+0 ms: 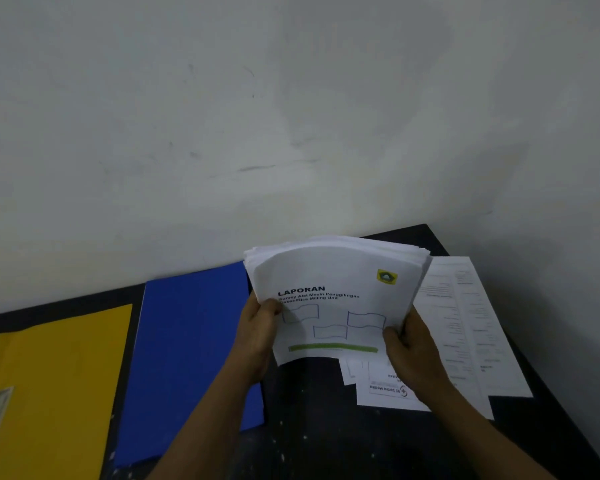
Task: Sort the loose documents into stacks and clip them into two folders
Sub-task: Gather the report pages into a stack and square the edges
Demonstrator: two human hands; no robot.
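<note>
White paper stack (336, 282), held up just right of the blue folder (191, 358), is what we see. The left hand (257, 327) and right hand (413, 351) pinch its lower corners.

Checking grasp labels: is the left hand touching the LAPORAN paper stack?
Touching. The head view shows the left hand gripping the left edge of the paper stack, thumb over the cover.

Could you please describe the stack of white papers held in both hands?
The thick stack of white printed paper sheets is held above the black table, bowed and fanned at its top. Its cover reads LAPORAN, with a yellow emblem and green bar. The left hand and right hand grip its lower corners.
</note>
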